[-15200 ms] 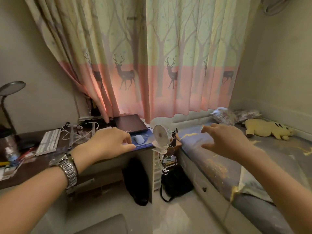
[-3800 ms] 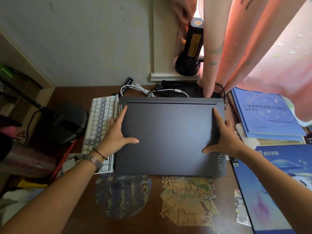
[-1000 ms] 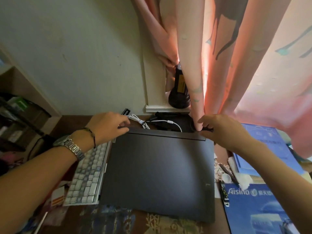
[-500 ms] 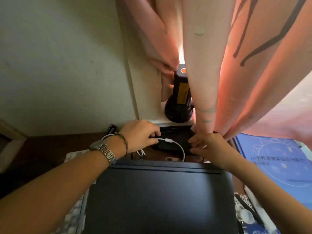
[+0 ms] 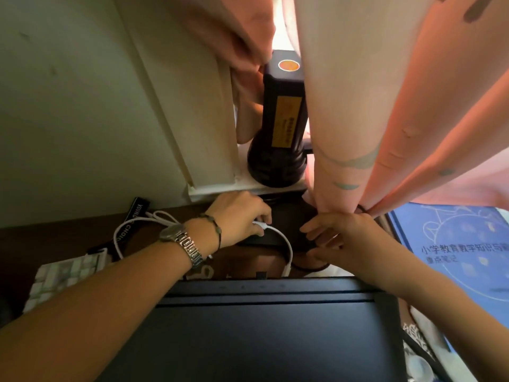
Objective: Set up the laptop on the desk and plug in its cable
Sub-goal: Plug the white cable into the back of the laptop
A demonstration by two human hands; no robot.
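The closed dark laptop (image 5: 264, 334) lies flat on the brown desk (image 5: 55, 244), filling the lower middle of the view. Behind its rear edge a white cable (image 5: 286, 244) arcs down to the laptop's back. My left hand (image 5: 239, 219), watch on the wrist, pinches the white cable's connector end. My right hand (image 5: 338, 238) reaches beside it, fingers curled around a black power brick (image 5: 286, 219) and its dark cord, partly hidden under the curtain hem.
A black torch (image 5: 281, 128) stands on the white window sill just behind the hands. Pink curtain (image 5: 371, 106) hangs onto the desk's back right. A white keyboard (image 5: 63, 277) lies left of the laptop, blue books (image 5: 454, 249) to the right, a lanyard (image 5: 129, 224) at back left.
My head has leaned closer to the desk's back. My left hand has shifted onto the white cable's connector, and my right hand has closed further around the black brick and cord.
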